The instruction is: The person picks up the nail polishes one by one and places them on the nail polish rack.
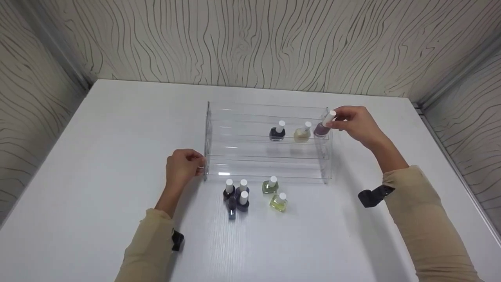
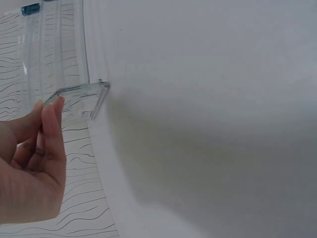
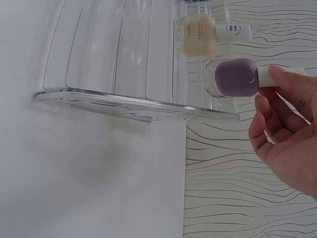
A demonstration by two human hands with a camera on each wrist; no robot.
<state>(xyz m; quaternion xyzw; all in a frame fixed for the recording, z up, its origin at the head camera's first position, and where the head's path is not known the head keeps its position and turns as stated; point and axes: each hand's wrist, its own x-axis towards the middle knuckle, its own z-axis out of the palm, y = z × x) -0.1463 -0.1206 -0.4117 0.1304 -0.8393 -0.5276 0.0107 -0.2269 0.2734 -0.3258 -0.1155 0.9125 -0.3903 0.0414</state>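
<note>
Purple bottle [image 1: 321,130], head view: at the right end of the clear rack [image 1: 266,166], third in a row after the black bottle [image 1: 277,134] and cream bottle [image 1: 301,135]; from my remote seat I cannot tell whether its base touches the tier.
Right hand [image 1: 358,123], head view: thumb and fingers pinch the white cap [image 1: 330,115] from the outer side.
Left hand [image 1: 182,166], head view: at the rack's far-left side, near the front.
Spacing, head view: I would match the gap between the two standing bottles and clear the side panel.
Loose bottles, head view: dark bottles [image 1: 242,204] bunched before the rack; green bottle [image 1: 270,187] and yellow-green bottle [image 1: 278,203] to their right.
Table and room, head view: white table [image 1: 117,137], faintly glossy; wavy-lined wall [image 1: 235,43] behind, similar panels either side.
Bracing, left wrist: I read thumb and fingertips as clamped on the rack's edge; light pressure should suffice, since a hard pull could shift it.
Surface, left wrist: white tabletop under a soft shadow.
Grip, right wrist: fingers clamped on the cap alone, purple glass free. I would level the base before letting go, to avoid nudging the cream neighbour.
Surface and room, right wrist: white tabletop meets the lined wall at a straight edge.
</note>
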